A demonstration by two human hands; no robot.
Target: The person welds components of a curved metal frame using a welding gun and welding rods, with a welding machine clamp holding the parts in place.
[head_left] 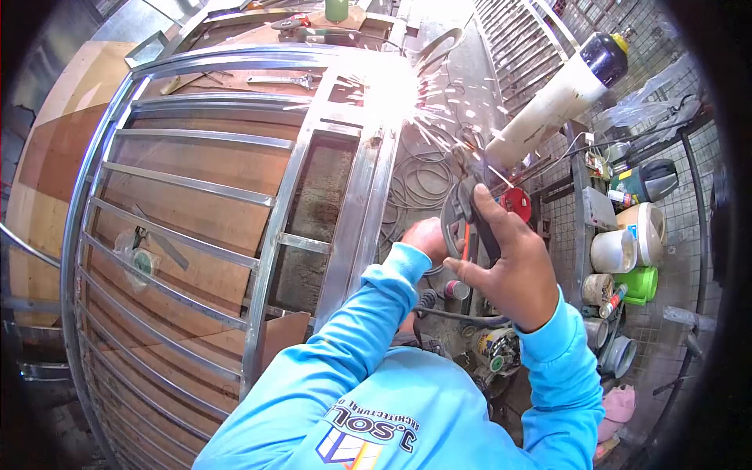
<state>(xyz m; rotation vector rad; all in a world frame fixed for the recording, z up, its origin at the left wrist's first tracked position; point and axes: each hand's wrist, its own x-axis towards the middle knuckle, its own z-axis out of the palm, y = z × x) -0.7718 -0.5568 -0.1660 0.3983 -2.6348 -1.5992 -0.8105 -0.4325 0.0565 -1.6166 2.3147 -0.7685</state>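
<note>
My right hand (513, 262) is closed around a dark plier-like tool (484, 223), with the thumb and index finger stretched along it. Its narrow jaws point away from me, and an orange strip shows between its handles. Just left of the tool is my left hand (424, 236), whose fingers are mostly hidden behind it. Beyond both hands, a white glare and flying sparks (395, 90) cover the far right corner of a shiny metal frame (266, 200). That frame has parallel bars and lies over wooden boards.
A gas cylinder (548, 102) slants at the upper right. Coiled cable (423, 178) lies on the floor beyond my hands. White buckets (613, 251) and a green container (641, 284) stand at the right. A wrench (282, 80) and an angle grinder (313, 33) lie at the far side.
</note>
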